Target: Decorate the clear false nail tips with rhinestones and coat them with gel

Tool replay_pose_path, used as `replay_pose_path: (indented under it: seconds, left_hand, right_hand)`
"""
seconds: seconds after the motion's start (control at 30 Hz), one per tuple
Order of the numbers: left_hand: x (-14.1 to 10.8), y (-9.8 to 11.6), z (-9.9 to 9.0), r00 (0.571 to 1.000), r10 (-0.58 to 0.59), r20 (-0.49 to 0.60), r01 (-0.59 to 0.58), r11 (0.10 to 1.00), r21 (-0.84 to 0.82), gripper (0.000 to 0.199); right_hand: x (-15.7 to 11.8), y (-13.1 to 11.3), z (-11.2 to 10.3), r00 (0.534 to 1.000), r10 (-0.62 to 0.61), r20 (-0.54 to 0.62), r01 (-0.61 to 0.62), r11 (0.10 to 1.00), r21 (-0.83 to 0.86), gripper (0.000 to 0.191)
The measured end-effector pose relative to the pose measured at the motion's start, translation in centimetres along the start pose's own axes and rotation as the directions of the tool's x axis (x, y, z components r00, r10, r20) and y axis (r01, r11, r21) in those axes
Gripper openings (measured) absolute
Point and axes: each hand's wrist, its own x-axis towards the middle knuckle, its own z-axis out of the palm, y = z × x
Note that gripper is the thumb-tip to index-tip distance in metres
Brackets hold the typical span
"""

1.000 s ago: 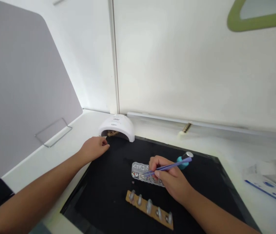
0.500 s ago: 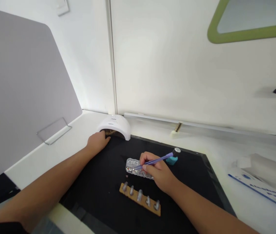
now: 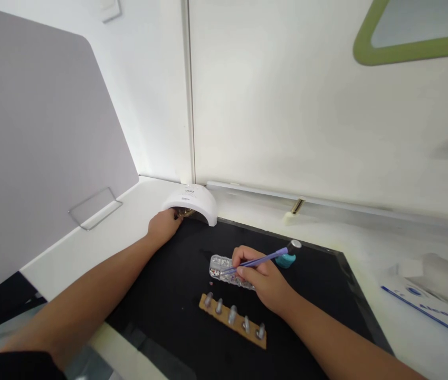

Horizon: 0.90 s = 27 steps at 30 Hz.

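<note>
My right hand (image 3: 261, 274) is closed round purple tweezers (image 3: 261, 259), whose tips point down into a clear compartment box (image 3: 218, 262) of small bright stones. My left hand (image 3: 165, 226) reaches to the opening of a white dome-shaped lamp (image 3: 196, 197); its fingertips are at a gold-coloured item (image 3: 185, 211) inside, and the lamp's edge partly hides them. In front of the box lies a tan strip (image 3: 237, 329) with several clear nail tips standing on it. A tiny pinkish piece (image 3: 211, 283) rests between box and strip.
A black mat (image 3: 160, 311) covers the middle of the white table (image 3: 129, 211). Behind my right hand sits a teal object (image 3: 286, 260). An alcohol pads box (image 3: 429, 311) is at the right, and a grey panel (image 3: 45, 132) with a wire stand (image 3: 95, 208) at the left.
The whole view has shifted, so things appear slightly further right. My left fingers have shifted a little at the lamp opening. My right hand still holds the tweezers over the box.
</note>
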Motion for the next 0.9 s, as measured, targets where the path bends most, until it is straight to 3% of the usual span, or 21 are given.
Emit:
replay_pose_path:
  seconds: [0.27,0.53,0.9]
  left_hand:
    - [-1.6,-1.4,0.0,1.0,-0.011,0.01,0.011,1.0,0.005,0.034]
    - [-6.8,-5.6,-1.4,0.997,-0.057,0.045,0.057,0.998,0.006,0.033]
    - [-11.4,-10.9,-2.0,0.993,-0.116,0.031,0.117,0.993,-0.029,0.033]
  right_hand:
    - [0.2,-0.3,0.2,1.0,-0.007,-0.006,0.007,1.0,-0.011,0.005]
    - [0.7,-1.4,0.5,1.0,0.005,0.003,-0.006,1.0,0.026,0.004]
    - [1.2,1.3,-0.1,0.998,-0.006,-0.057,0.01,0.998,0.07,0.009]
